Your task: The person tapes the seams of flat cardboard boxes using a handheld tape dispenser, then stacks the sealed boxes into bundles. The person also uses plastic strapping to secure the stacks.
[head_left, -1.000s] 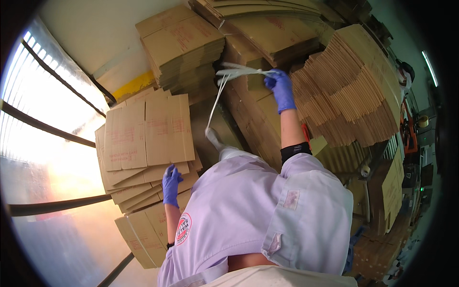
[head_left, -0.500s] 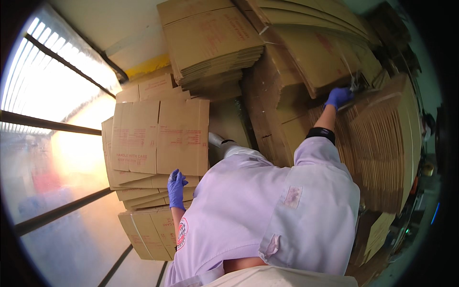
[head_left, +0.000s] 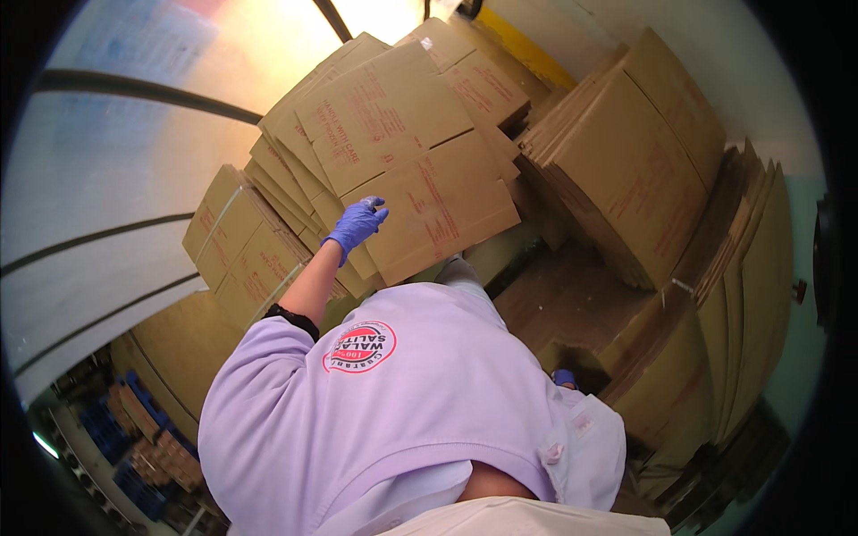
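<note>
My left hand (head_left: 355, 230), in a blue glove, is closed just over the near edge of a pile of flattened cardboard boxes (head_left: 416, 161). Something small and greyish shows at its fingertips, too little to name. Whether the hand touches the top box, I cannot tell. Only a scrap of my right hand (head_left: 565, 378), also gloved in blue, shows past my lilac smock at the right. Its fingers are hidden. It is nearest to a low stack of brown cardboard (head_left: 652, 344).
A tall stack of flattened boxes (head_left: 635, 170) leans at the far right. On the left lies a strapped bundle of boxes (head_left: 223, 228) beside a translucent panel wall (head_left: 116, 170). Blue pallets (head_left: 134, 491) stand in the lower left background.
My view and body have turned toward the right. My left arm now reaches forward over the box pile. My right hand has left the strapped stack and dropped beside my body.
</note>
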`<state>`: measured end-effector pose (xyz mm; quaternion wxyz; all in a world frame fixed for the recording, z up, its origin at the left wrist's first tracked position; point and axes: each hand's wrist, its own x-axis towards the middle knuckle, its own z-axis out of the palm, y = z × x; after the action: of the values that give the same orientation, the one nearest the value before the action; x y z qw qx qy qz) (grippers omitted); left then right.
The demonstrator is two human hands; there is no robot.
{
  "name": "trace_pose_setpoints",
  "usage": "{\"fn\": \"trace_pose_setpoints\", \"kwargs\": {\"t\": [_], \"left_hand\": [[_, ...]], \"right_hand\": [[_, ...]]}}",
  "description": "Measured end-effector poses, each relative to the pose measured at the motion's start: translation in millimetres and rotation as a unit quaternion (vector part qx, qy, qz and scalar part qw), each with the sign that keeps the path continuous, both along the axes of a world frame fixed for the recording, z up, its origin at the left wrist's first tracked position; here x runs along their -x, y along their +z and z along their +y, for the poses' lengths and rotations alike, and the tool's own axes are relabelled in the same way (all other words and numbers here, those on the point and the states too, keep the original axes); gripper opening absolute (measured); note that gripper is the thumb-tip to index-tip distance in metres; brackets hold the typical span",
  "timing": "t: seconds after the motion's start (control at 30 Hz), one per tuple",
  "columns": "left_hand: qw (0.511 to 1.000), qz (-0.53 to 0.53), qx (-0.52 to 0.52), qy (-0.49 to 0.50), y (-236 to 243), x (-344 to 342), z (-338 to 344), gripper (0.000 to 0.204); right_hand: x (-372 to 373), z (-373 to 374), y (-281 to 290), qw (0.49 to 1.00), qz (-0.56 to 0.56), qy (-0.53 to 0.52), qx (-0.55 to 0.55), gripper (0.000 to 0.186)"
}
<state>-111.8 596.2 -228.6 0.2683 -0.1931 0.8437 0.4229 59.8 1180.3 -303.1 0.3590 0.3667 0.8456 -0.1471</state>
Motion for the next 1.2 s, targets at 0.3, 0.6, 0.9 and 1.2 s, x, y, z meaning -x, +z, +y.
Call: {"fn": "trace_pose_setpoints", "kwargs": {"t": [0.3, 0.6, 0.9, 1.2], "left_hand": [[0.970, 0.009, 0.108, 0.216, -46.1, -52.5, -45.0, 0.093], [0.860, 0.083, 0.075, 0.498, -98.7, -97.7, -105.0, 0.111], [0.794, 0.137, -0.125, 0.578, -127.7, -112.3, -115.9, 0.098], [0.822, 0.054, 0.018, 0.567, -178.6, -104.9, -119.4, 0.097]], "right_hand": [[47.2, -67.8, 30.1, 0.963, -0.200, 0.152, 0.095, 0.041], [252.5, -302.2, 53.1, 0.856, 0.179, 0.348, 0.337, 0.048], [478.1, -361.2, -15.0, 0.848, 0.297, 0.319, 0.301, 0.082], [424.1, -424.1, -73.1, 0.873, 0.057, 0.395, 0.281, 0.108]]}}
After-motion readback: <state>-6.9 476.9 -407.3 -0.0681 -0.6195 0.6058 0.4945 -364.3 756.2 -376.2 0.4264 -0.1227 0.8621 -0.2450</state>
